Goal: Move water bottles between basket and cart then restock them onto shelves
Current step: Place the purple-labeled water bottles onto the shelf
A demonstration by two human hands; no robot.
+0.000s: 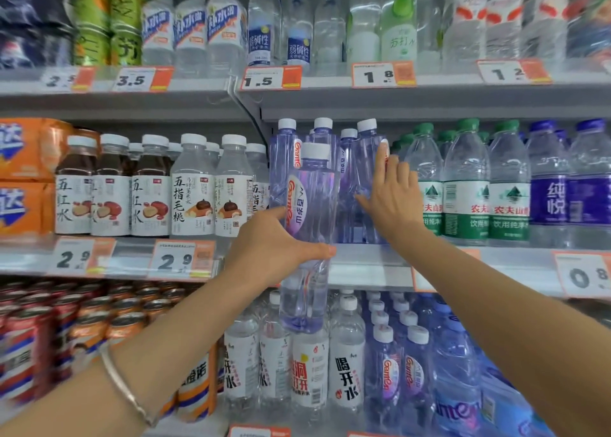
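Observation:
My left hand (271, 248) grips a tall clear purple-tinted water bottle (309, 205) with a white cap around its middle and holds it upright in front of the middle shelf's edge (367, 264). My right hand (391, 193) reaches onto that shelf with straight fingers pressed against the rightmost of several matching purple bottles (363, 172) standing there. No basket or cart is in view.
Green-labelled water bottles (466, 185) stand right of the purple ones, white-labelled drink bottles (195, 192) to their left. The upper shelf (330, 99) carries clear bottles over price tags. The lower shelf holds more bottles (347, 364) and cans (49, 337).

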